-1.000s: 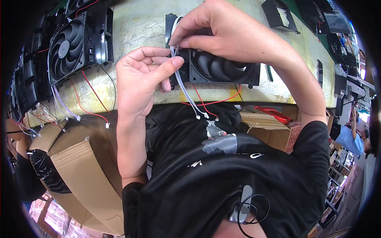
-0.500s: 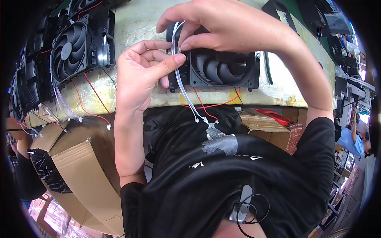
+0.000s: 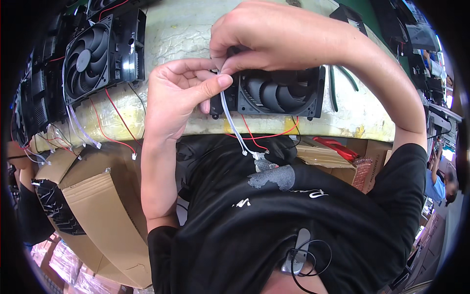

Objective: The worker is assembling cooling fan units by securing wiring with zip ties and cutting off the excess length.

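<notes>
My left hand (image 3: 178,98) pinches a bundle of thin white wires (image 3: 229,117) between thumb and fingertips, above a black cooling fan unit (image 3: 279,93). Close against it, my right hand (image 3: 259,44) is closed on the same wires, its fingertips curled down and partly hidden. From the pinch the wires hang toward me and end in small white connectors (image 3: 255,155) over my shirt. The fan unit lies on the worktable, its upper part covered by my right hand and wrist. Red wires (image 3: 249,131) trail from its near edge.
More fan units (image 3: 84,61) stand at the left, their wires and plugs hanging over the table's edge. Below are an open cardboard box (image 3: 105,201) and a red-handled tool (image 3: 338,148) on cardboard. Dark green strips (image 3: 334,89) lie right of the fan. Other people (image 3: 435,183) are at both sides.
My right hand's fingers have drawn in and curled around the wires beside my left fingertips. The wires' upper loop, seen before, is now hidden. My left hand keeps its pinch.
</notes>
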Action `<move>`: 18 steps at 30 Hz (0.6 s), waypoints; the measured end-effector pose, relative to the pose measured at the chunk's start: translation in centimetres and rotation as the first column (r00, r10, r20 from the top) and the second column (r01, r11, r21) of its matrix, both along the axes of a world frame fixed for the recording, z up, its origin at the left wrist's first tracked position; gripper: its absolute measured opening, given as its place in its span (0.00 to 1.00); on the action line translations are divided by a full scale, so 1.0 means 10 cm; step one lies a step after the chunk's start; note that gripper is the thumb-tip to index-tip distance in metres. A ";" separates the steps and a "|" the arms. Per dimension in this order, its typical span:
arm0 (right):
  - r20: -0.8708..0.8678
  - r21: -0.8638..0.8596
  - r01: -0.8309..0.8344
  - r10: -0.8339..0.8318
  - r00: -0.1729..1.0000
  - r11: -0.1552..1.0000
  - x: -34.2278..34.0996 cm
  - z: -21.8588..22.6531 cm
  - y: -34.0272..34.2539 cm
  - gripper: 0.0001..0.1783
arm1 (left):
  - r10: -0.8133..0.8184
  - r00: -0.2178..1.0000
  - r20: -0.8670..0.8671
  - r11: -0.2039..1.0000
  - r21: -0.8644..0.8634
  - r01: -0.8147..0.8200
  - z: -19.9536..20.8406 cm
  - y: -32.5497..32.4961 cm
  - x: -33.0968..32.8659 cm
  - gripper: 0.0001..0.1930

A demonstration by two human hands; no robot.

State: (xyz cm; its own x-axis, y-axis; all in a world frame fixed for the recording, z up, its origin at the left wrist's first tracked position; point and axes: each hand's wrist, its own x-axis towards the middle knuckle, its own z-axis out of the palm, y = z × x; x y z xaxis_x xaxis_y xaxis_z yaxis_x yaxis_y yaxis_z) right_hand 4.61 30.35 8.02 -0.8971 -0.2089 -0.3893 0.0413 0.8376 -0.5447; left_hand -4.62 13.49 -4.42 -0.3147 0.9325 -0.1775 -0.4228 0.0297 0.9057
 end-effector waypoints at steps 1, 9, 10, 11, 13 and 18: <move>0.016 0.046 -0.032 0.032 0.999 0.998 0.02 -0.07 0.00 0.12 | -0.003 1.000 -0.001 1.000 0.000 0.003 0.00 -0.02 0.01 0.13; -0.330 -0.163 0.143 -0.191 0.924 0.976 0.42 -0.40 -0.17 0.09 | 0.067 0.901 -0.429 0.952 0.299 0.071 -0.12 -0.12 0.03 0.07; -0.296 -0.217 0.176 -0.237 0.925 0.960 0.44 -0.41 -0.18 0.09 | 0.065 0.901 -0.430 0.950 0.303 0.076 -0.12 -0.12 0.04 0.07; -0.261 -0.269 0.212 -0.284 0.923 0.939 0.47 -0.41 -0.19 0.09 | 0.115 0.887 -0.447 0.949 0.314 0.035 -0.11 -0.11 0.05 0.07; -0.244 -0.371 0.209 -0.312 0.918 0.905 0.50 -0.45 -0.21 0.09 | 0.160 0.871 -0.464 0.942 0.335 0.005 -0.13 -0.09 0.06 0.07; -0.487 -0.383 0.098 -0.291 0.824 0.918 0.63 -0.63 -0.31 0.05 | 0.247 0.758 -0.603 0.945 0.323 -0.051 -0.34 0.00 -0.01 0.08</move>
State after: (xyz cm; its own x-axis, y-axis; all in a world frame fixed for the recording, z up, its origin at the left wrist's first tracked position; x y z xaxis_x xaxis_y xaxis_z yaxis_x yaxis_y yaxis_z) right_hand 10.92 27.22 1.69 -0.9768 -0.0352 0.2110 -0.1881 0.6113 -0.7687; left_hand -4.71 13.44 -7.79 -0.4014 0.8414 0.3617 0.2665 -0.2706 0.9251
